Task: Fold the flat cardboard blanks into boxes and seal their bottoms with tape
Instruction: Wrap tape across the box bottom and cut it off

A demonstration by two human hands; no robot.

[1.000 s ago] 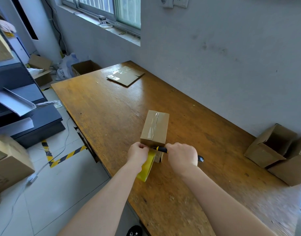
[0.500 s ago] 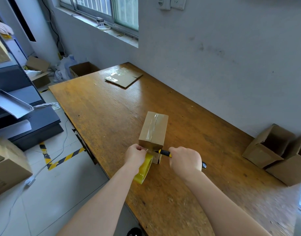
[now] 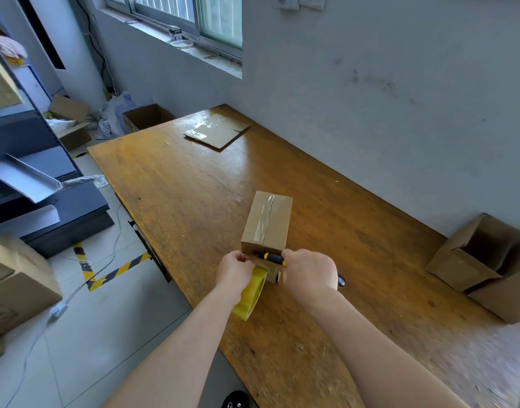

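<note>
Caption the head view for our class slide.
The left hand holds the yellow tape roll while the right hand holds a knife against the taped box.

Bare forearms [image 3: 179, 348] — bare left hand [image 3: 234, 270], bare right hand [image 3: 309, 272].

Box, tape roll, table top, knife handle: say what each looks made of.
Box: brown cardboard, matte; a glossy clear tape strip runs along its seam.
Tape roll: translucent yellowish plastic film, shiny.
Table top: wood or wood veneer, going by the grain; varnished sheen, scuffed in places.
Knife handle: black and yellow, probably plastic or rubber; too small to tell.
</note>
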